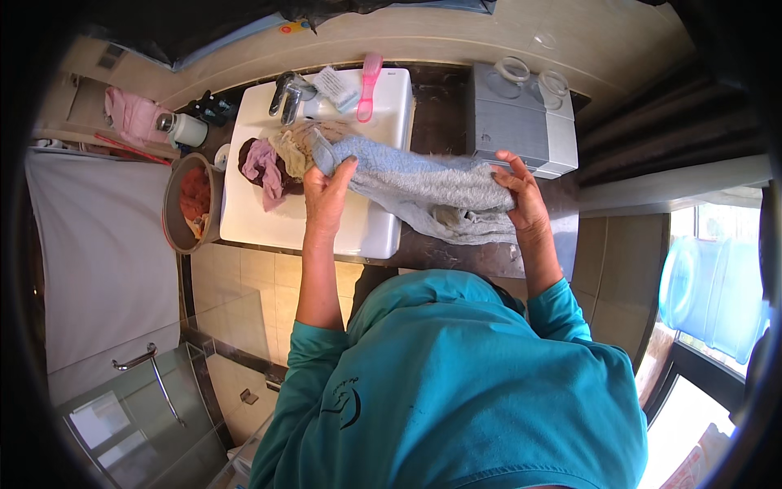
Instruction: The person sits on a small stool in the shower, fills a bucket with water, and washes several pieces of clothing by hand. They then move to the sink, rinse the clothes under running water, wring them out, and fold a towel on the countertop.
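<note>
A grey-blue terry cloth [421, 174] is stretched between my two hands over the sink's right side and the dark counter. My left hand [327, 195] pinches its left end, where a folded blue edge stands up by the thumb. At the other end, my right hand [522, 195] grips the cloth with the fingers partly spread. Part of the cloth hangs down in folds towards the counter. Left of my left hand, a mauve cloth [264, 168], a dark maroon one and a beige cloth [290, 150] lie bunched in the white sink [348, 229].
A dark faucet [290, 98], a scrub brush [336, 88] and a pink-handled brush [369, 88] are at the sink's back. A bucket [174, 211] with reddish fabric stands left. Glass jars [510, 76] sit on a grey box [510, 122] at right.
</note>
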Demonstrator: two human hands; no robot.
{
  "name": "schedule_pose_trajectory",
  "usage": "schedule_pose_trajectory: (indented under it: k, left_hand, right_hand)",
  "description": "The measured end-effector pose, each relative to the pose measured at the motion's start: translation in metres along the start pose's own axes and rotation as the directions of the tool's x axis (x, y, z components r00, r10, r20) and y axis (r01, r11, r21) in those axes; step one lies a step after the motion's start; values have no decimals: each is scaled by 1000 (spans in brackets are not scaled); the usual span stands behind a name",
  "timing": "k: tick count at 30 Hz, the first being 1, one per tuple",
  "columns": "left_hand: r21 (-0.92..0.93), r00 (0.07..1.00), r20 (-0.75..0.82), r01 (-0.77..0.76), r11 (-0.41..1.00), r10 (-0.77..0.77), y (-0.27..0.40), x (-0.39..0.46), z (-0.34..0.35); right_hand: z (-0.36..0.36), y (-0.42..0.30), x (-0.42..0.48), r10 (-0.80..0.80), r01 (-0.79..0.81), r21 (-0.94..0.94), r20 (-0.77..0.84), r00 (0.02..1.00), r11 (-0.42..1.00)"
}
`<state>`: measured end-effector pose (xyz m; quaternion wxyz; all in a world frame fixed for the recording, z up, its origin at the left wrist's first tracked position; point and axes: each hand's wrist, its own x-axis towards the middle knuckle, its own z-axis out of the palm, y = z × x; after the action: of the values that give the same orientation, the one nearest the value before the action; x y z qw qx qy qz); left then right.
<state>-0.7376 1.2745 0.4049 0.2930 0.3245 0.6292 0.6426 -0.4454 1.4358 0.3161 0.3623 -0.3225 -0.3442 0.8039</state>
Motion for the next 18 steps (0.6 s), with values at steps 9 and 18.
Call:
schedule_pose_trajectory:
  k: [9,18]
  left_hand:
    - [-71,994,53,94,993,-91,-15,-3,11]
    - [42,912,294,288,957,-287,-12,-6,16]
  right_hand:
    - [40,-8,-4,-104,100,-137,-21,994,985]
    - [33,-22,-16,-141,120,-291,-55,988,949]
